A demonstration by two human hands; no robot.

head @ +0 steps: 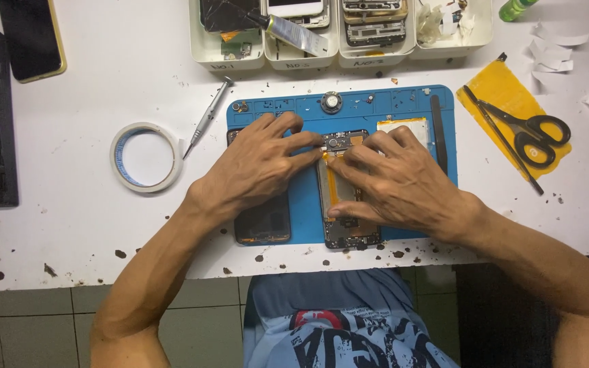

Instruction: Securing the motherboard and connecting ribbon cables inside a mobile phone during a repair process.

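Your left hand and right hand both press down, fingers flat, on the opened phone at the centre of the blue mat; neither grip closes around it. If you push too hard near the top edge, you could crack the small board there, or the phone could slide on the mat. One dark phone panel lies under your left wrist. You have one tape roll, one screwdriver, one pair of scissors, and four white trays along the upper surface.
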